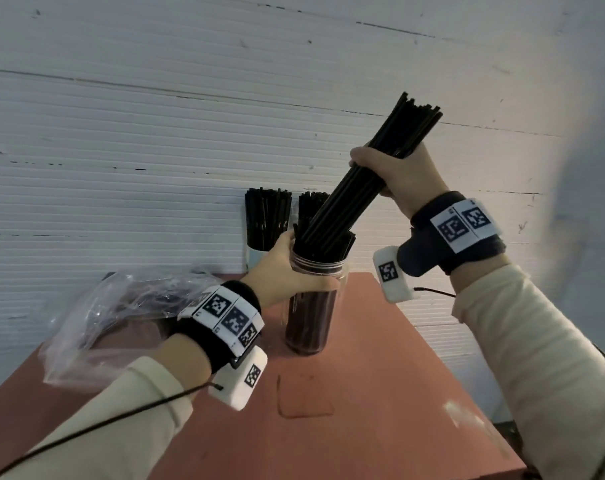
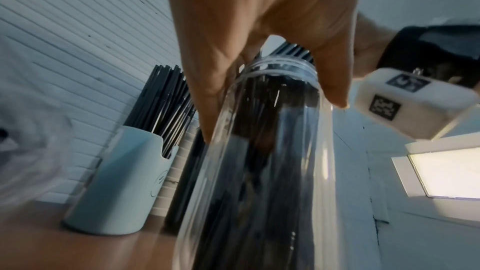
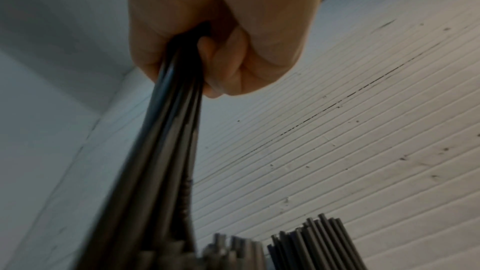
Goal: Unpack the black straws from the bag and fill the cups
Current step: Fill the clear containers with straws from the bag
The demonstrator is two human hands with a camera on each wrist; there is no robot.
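Observation:
My right hand (image 1: 391, 171) grips a tilted bundle of black straws (image 1: 359, 181), whose lower ends reach into the mouth of a clear cup (image 1: 311, 306). My left hand (image 1: 287, 268) wraps around the rim of that cup, which stands on the reddish table (image 1: 380, 393) and holds several straws. In the left wrist view the left hand (image 2: 259, 38) clasps the clear cup (image 2: 259, 171) near its threaded top. The right wrist view shows my right hand (image 3: 221, 38) fisted around the straw bundle (image 3: 161, 151). A crumpled clear bag (image 1: 121, 313) lies on the table's left.
Against the white ribbed wall (image 1: 155, 150) stand a light cup (image 1: 257, 258) full of black straws and a second filled cup (image 1: 309, 209) behind the clear one. The light cup (image 2: 122, 182) is left of my grip. Table edges drop off on the right and left.

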